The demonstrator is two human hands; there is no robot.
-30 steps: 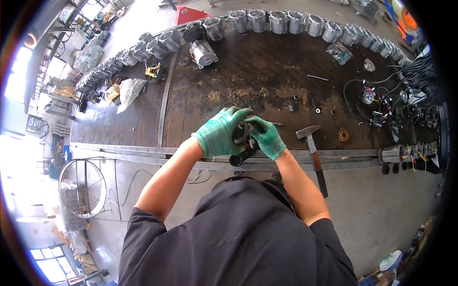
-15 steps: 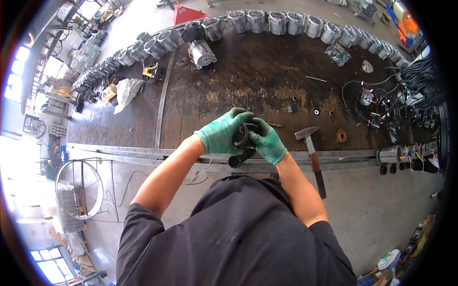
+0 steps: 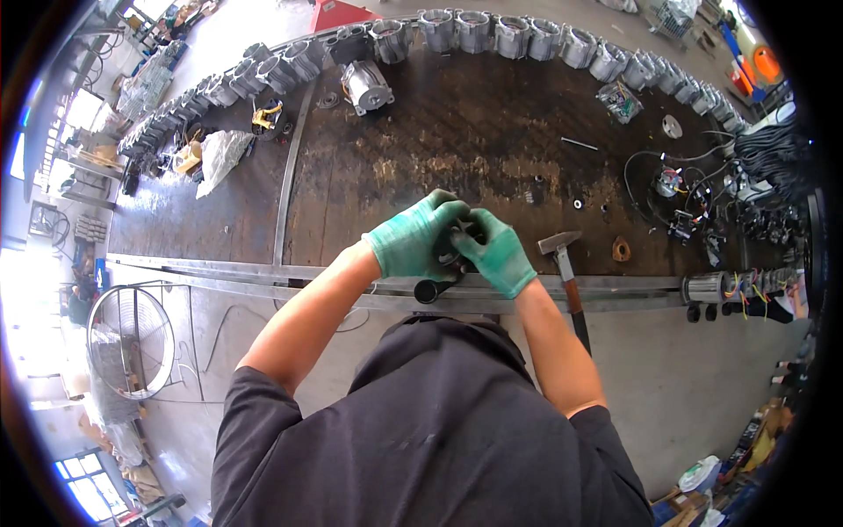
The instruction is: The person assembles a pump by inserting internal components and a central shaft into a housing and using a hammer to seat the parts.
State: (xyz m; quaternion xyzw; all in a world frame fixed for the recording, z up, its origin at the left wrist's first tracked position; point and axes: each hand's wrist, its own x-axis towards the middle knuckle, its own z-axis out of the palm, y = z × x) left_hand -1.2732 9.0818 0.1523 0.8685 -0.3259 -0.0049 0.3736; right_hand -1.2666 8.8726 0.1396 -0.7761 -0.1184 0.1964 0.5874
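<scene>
My left hand [image 3: 411,238] and my right hand [image 3: 499,256], both in green gloves, are close together over the bench's front edge. Their fingers curl around a dark round part [image 3: 447,258], mostly covered by the gloves, so its exact kind cannot be made out. Just below it a black cylindrical end [image 3: 427,291] pokes out toward me; whether it belongs to the same part is hidden. Right of my right hand lies a hammer [image 3: 563,255], its head on the bench and its handle past the front edge.
Grey metal motor housings [image 3: 512,37] line the bench's far edge. A silver motor [image 3: 366,88] lies at the back left. Near the hammer are a rusty brown flange [image 3: 621,249] and a small ring [image 3: 579,204]. Wired parts [image 3: 670,183] crowd the right side.
My hands have drawn slightly closer around the dark part, and less of its round opening shows. The view has shifted a little; the hammer and bench items stay in place.
</scene>
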